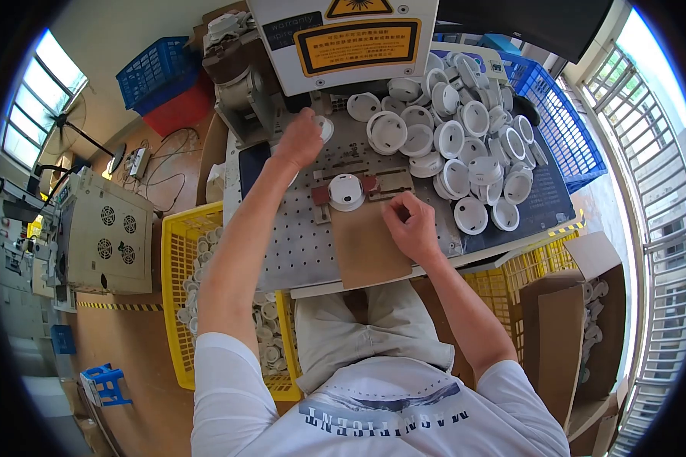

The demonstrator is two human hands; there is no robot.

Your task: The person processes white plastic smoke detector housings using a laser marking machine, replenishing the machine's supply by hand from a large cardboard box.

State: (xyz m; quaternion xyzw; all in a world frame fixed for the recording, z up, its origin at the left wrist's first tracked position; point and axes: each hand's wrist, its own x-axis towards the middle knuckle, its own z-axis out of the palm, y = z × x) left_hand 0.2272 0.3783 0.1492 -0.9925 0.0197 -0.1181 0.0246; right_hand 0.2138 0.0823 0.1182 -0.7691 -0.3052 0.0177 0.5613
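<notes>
My left hand (301, 139) reaches to the far left of the perforated metal plate (282, 236). Its fingers are closed at the edge of a white round plastic part (325, 129). Another white round part (346, 190) sits in a small fixture with reddish-brown jaws (370, 185), in the middle of the plate. To the right of that fixture, just above a brown cardboard piece (370, 247), my right hand (411, 225) is curled closed. Whatever its fingers may hold is hidden.
A machine head with laser warning labels (358, 47) overhangs the plate. Many white round parts (465, 126) are heaped at right, before a blue basket (564, 122). Yellow crates (177, 320) flank my legs. A cardboard box (552, 335) stands lower right.
</notes>
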